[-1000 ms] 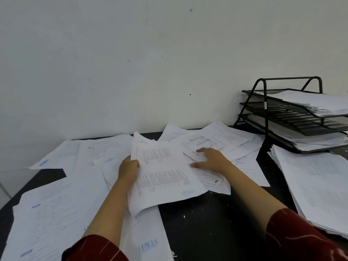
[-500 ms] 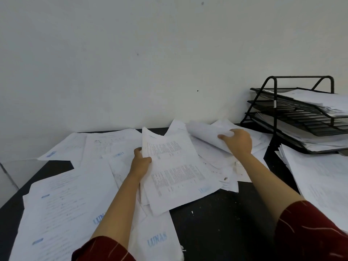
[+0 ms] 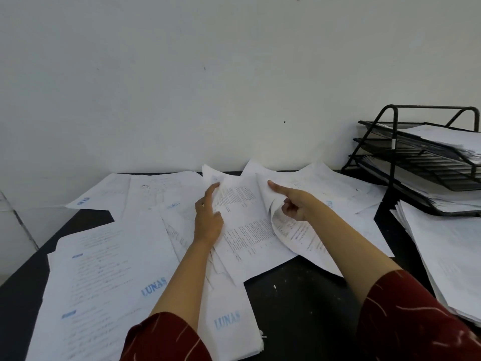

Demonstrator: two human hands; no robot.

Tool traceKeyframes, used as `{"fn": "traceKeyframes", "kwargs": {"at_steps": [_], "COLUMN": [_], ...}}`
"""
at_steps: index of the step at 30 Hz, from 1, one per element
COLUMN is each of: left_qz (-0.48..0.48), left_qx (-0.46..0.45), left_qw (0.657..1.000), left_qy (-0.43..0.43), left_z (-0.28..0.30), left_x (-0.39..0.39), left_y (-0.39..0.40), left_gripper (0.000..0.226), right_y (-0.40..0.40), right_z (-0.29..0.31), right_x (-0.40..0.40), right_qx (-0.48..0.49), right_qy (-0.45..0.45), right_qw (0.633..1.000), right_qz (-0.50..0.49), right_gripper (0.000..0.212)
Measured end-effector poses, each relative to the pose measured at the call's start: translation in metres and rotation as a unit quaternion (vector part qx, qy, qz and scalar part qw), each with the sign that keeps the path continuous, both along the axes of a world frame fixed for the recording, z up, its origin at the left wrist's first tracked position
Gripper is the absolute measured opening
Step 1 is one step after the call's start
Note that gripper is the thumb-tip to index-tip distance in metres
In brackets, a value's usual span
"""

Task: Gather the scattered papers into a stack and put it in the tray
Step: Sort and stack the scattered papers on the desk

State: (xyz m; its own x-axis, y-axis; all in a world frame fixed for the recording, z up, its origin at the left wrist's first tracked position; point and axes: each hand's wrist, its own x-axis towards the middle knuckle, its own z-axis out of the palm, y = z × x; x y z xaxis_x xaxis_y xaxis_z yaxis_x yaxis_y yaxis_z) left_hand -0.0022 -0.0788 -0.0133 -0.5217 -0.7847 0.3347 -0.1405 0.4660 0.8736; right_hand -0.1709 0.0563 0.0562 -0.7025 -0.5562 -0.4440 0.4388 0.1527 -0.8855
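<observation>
White printed papers lie scattered over a black table [image 3: 299, 303]. My left hand [image 3: 208, 220] holds the left edge of a small gathered sheaf of papers [image 3: 247, 230] at the middle of the table, index finger stretched along its edge. My right hand [image 3: 294, 201] grips a curled sheet [image 3: 294, 233] beside that sheaf, thumb under it and index finger pointing out over it. A black wire three-tier tray [image 3: 390, 142] stands at the far right against the wall, with papers on its top and bottom tiers.
A thick pile of papers [image 3: 447, 256] lies at the right edge in front of the tray. Large sheets stamped LUNAS [image 3: 109, 277] cover the left half of the table. More loose sheets [image 3: 338, 183] fan out behind my right hand. A white wall closes off the back.
My right hand has drawn a curled sheet from the far pile leftward to the sheaf. My left hand has stayed at the sheaf's left edge and stretched out its index finger.
</observation>
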Motion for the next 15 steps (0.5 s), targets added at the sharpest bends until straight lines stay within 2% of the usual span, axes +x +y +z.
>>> {"fn": "traceKeyframes", "kwargs": {"at_steps": [2, 4, 7, 9, 11, 12, 15], "left_qz": [0.012, 0.024, 0.022, -0.005, -0.02, -0.023, -0.026], "left_qx": [-0.004, -0.01, -0.028, -0.045, -0.004, 0.037, 0.133], "left_qw": [1.0, 0.999, 0.999, 0.998, 1.0, 0.999, 0.99], "left_qy": [0.011, 0.02, -0.013, -0.039, -0.016, -0.003, 0.028], "left_z": [0.003, 0.005, 0.006, 0.002, -0.002, -0.003, -0.002], "left_x": [0.0, 0.0, 0.0, -0.001, -0.001, -0.001, -0.001], "left_y": [0.003, 0.005, 0.006, 0.003, 0.001, 0.0, 0.001], "left_gripper": [0.078, 0.087, 0.09, 0.068, 0.031, 0.034, 0.067], "right_y": [-0.01, -0.019, -0.029, -0.034, -0.037, -0.037, -0.032], "right_z": [-0.004, -0.004, -0.008, -0.011, -0.016, -0.018, -0.02], "right_x": [0.011, 0.021, 0.03, 0.03, 0.029, 0.03, 0.029], "right_qx": [-0.018, -0.042, -0.085, -0.114, -0.131, -0.132, -0.126], "right_qy": [-0.012, -0.031, -0.085, -0.12, -0.143, -0.148, -0.153], "right_qw": [1.0, 0.999, 0.993, 0.986, 0.981, 0.98, 0.98], "right_qz": [0.012, 0.013, 0.013, 0.017, 0.025, 0.03, 0.02], "right_gripper": [0.043, 0.041, 0.041, 0.043, 0.051, 0.056, 0.063]}}
